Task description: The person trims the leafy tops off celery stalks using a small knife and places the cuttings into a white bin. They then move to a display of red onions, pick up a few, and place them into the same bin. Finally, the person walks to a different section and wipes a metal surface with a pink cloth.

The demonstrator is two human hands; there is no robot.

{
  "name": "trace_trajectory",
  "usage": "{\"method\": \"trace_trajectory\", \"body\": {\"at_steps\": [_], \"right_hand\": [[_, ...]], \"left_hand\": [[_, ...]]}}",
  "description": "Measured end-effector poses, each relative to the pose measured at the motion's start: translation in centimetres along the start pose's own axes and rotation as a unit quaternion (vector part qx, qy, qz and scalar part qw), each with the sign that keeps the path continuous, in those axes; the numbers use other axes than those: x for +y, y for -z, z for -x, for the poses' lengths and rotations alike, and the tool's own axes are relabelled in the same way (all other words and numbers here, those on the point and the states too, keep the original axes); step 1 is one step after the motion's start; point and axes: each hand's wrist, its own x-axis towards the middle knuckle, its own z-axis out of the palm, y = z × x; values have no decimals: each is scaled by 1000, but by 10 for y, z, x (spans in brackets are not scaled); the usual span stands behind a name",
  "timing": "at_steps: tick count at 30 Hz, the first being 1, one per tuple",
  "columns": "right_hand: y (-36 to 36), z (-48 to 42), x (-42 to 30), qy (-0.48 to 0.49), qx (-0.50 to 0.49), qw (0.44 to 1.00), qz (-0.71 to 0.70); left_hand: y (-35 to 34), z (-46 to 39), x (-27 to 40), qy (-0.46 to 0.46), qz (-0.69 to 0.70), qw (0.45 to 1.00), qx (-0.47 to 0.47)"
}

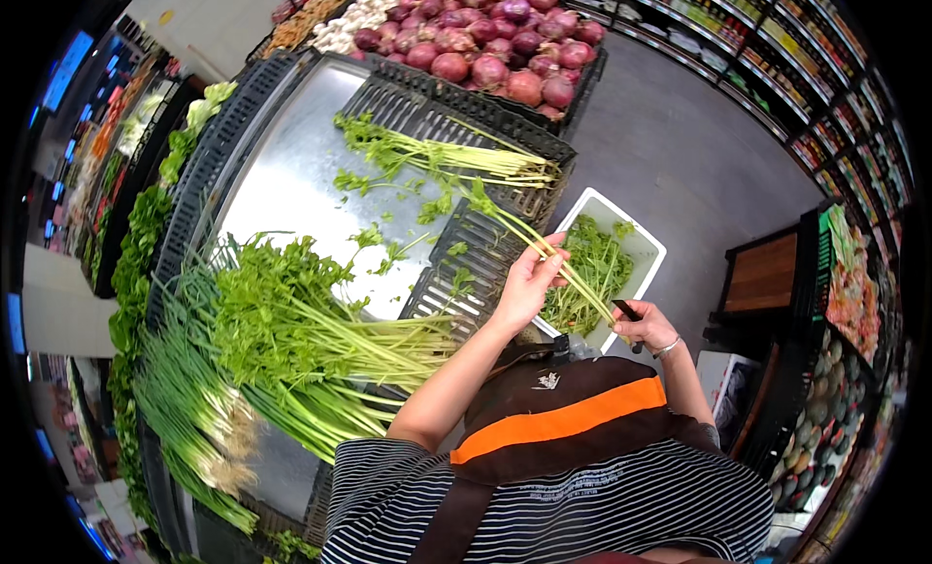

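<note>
My left hand (533, 281) grips a few thin celery stalks (518, 229) partway along their length. Their leafy tops point away from me, over the edge of the display. At the lower cut ends my right hand (648, 326) holds a small black-handled knife (630, 313), close against the stalks; whether its fingers also pinch them I cannot tell. Below both hands stands a white foam box (650, 252) with loose green leaves and stems (588, 273) in it. A trimmed celery bunch (466, 156) lies on black slatted crates, and a larger leafy celery pile (291, 324) rests left of my arm.
Spring onions (196, 411) with white roots lie at the lower left. A metal tray surface (284, 163) carries scattered leaf scraps. Red onions (495, 47) fill a black crate at the far end. A wood-panelled stand (761, 274) and stocked shelves (772, 62) border the grey floor.
</note>
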Motion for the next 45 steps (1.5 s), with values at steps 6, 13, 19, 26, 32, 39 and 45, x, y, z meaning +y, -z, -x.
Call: {"method": "trace_trajectory", "body": {"at_steps": [6, 13, 19, 26, 32, 39, 45], "right_hand": [[15, 20, 35, 27, 50, 992, -115], [18, 27, 48, 49, 94, 978, -178], [21, 22, 53, 60, 106, 973, -195], [13, 20, 50, 73, 115, 965, -224], [12, 16, 57, 87, 159, 943, -277], [48, -35, 90, -24, 406, 892, -199], [-16, -101, -16, 93, 266, 959, -34]], "left_hand": [[-28, -21, -14, 21, -30, 998, -60], [-51, -31, -12, 45, -47, 995, -76], [-58, -32, -18, 50, -56, 993, -92], [-67, -34, -27, 67, -72, 989, -115], [-69, -37, -36, 60, -251, 953, -162], [-30, -17, -50, 76, -321, 940, -88], [26, 26, -32, 109, -269, 957, 14]]}}
